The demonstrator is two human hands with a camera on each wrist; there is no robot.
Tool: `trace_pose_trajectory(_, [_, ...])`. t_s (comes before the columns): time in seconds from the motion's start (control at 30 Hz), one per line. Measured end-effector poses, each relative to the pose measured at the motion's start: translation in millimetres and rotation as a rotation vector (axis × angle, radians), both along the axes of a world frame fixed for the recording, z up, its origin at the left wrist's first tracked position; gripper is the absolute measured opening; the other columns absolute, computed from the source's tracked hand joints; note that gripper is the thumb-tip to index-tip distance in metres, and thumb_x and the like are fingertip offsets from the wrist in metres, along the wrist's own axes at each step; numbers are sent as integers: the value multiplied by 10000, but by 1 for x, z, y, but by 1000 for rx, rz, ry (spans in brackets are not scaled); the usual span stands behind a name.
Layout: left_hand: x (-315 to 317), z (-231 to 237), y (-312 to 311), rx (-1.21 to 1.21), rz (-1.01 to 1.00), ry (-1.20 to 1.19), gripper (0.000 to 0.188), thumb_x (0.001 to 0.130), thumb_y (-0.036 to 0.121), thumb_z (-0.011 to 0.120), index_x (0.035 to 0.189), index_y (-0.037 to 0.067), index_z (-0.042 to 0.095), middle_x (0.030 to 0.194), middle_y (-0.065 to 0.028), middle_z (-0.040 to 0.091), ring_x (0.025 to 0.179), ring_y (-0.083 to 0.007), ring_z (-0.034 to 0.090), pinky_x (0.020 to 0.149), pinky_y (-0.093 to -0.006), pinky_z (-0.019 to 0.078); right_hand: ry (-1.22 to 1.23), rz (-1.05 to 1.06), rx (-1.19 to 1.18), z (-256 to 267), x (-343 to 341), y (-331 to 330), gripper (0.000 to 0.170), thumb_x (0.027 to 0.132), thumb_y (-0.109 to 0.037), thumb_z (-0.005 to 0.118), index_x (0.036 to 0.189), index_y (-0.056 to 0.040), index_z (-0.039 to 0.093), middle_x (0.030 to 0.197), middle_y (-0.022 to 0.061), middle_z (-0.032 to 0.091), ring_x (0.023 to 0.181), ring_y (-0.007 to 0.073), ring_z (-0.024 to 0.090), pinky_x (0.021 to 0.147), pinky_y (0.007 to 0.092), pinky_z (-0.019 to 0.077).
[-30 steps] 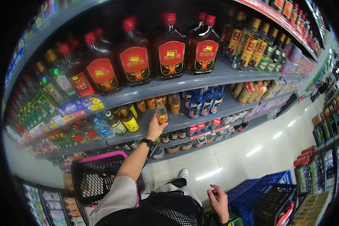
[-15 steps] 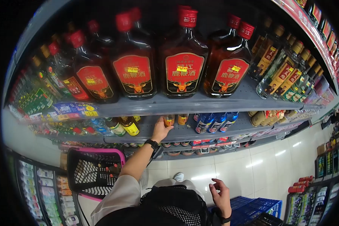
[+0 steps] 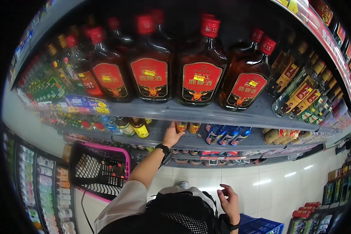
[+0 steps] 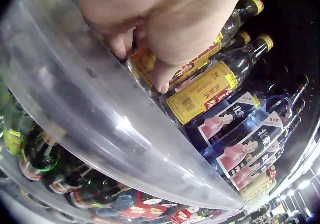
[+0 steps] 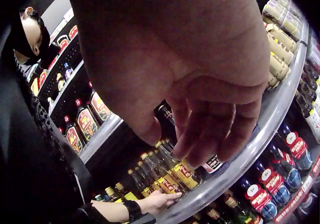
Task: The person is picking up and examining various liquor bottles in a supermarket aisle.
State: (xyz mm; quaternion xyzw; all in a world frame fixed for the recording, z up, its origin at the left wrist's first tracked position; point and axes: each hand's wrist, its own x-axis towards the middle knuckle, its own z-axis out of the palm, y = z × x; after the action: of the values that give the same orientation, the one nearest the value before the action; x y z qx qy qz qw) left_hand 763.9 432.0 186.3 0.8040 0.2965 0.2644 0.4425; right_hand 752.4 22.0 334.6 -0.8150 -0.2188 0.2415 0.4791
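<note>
"Where's the left hand [image 3: 172,135]?"

"At the lower shelf [image 3: 156,132], just below the smooth grey lip of the upper shelf [image 3: 163,112]. Its thumb and fingers grip a small clear glass bottle [image 3: 181,126] with a yellow-and-red label."

"Lifted off?"

"From here I can't tell. The hand hides part of it, but it's right by the shelf's glossy rounded edge. A matching bottle [image 3: 194,127] stands just beside it."

"And further along?"

"Blue glass bottles [image 3: 230,135] on one side, a dark yellow-labelled bottle [image 3: 140,128] on the other. Above are big flat-shouldered liquor bottles [image 3: 201,74], amber-brown, with red caps and deer-head labels."

"What's the right hand [image 3: 229,202] doing?"

"Holding nothing. It hangs well apart from the shelves, fingers loosely bent, relaxed."

"That basket [image 3: 127,163] down there?"

"Black plastic lattice with a smooth pink rim, near the left arm. A few small reddish things lie inside, too small to make out."
</note>
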Motion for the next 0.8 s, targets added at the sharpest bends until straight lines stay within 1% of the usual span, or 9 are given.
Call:
trace_pose_trajectory(0.17, [-4, -8, -7, -25, 13, 26, 698, 777, 55, 790, 1352, -10, 398, 1220, -216, 634, 1161, -317, 622, 971, -390, 509, -73, 39, -37, 8, 13, -21, 271, 924, -123, 668, 1164, -3, 633, 780, 30, 649, 712, 84, 610, 561, 226, 449])
trace_pose_trajectory(0.23, [-9, -12, -14, -1, 41, -81, 673, 748, 87, 808, 1307, -6, 446, 1251, -228, 586, 1170, -402, 571, 958, -450, 485, -71, 58, -42, 9, 18, -32, 272, 923, -134, 670, 1160, -5, 636, 777, 33, 651, 694, 82, 598, 568, 227, 443])
trace_pose_trajectory(0.27, [-11, -14, -19, 2, 60, -91, 673, 748, 87, 808, 1307, -6, 446, 1251, -228, 586, 1170, -402, 571, 958, -450, 485, -83, 73, -49, 11, 21, -38, 274, 926, -149, 671, 1158, -7, 637, 764, 30, 650, 685, 81, 593, 572, 228, 439])
trace_pose_trajectory(0.37, [-29, -13, -41, 63, 189, -140, 634, 794, 25, 769, 1329, -7, 431, 1289, -196, 546, 1193, -334, 579, 976, -396, 507, -81, 99, -34, 14, 25, -55, 273, 928, -153, 672, 1156, -7, 637, 754, 25, 650, 694, 82, 599, 574, 230, 445])
trace_pose_trajectory(0.5, [-75, 22, -101, 78, 272, -305, 433, 844, -21, 672, 1241, -11, 500, 1116, -145, 588, 940, -227, 642, 822, -334, 539, -95, 141, -19, 7, 32, -74, 271, 927, -155, 674, 1156, -12, 638, 745, 24, 651, 697, 87, 608, 585, 237, 457])
trace_pose_trajectory(0.63, [-151, -2, -188, 83, 234, -261, 365, 826, -36, 624, 1178, 20, 545, 1021, -135, 586, 810, -223, 641, 718, -318, 516, -34, 253, -28, 3, 25, -85, 268, 923, -151, 679, 1152, -17, 641, 742, 30, 653, 688, 98, 616, 588, 250, 469])
trace_pose_trajectory(0.7, [-200, -14, -236, -92, 115, 9, 318, 813, -44, 606, 1120, 26, 558, 979, -131, 585, 810, -237, 632, 727, -331, 513, -3, 321, -37, -6, 18, -90, 270, 920, -150, 682, 1152, -17, 642, 739, 35, 654, 681, 101, 616, 582, 253, 469])
trace_pose_trajectory(0.77, [-253, -41, -281, -121, 16, 154, 277, 787, -47, 576, 1052, 32, 574, 963, -141, 595, 834, -287, 625, 753, -375, 513, -30, 430, -45, -20, 9, -96, 279, 911, -150, 691, 1153, -20, 643, 735, 42, 653, 673, 99, 614, 564, 249, 462])
trace_pose_trajectory(0.8, [-284, -62, -299, -10, 1, 188, 279, 780, -27, 587, 1052, 35, 585, 954, -144, 600, 851, -304, 621, 755, -384, 515, -5, 464, -56, -26, 2, -99, 279, 911, -150, 691, 1153, -20, 643, 735, 42, 653, 673, 99, 614, 564, 249, 462])
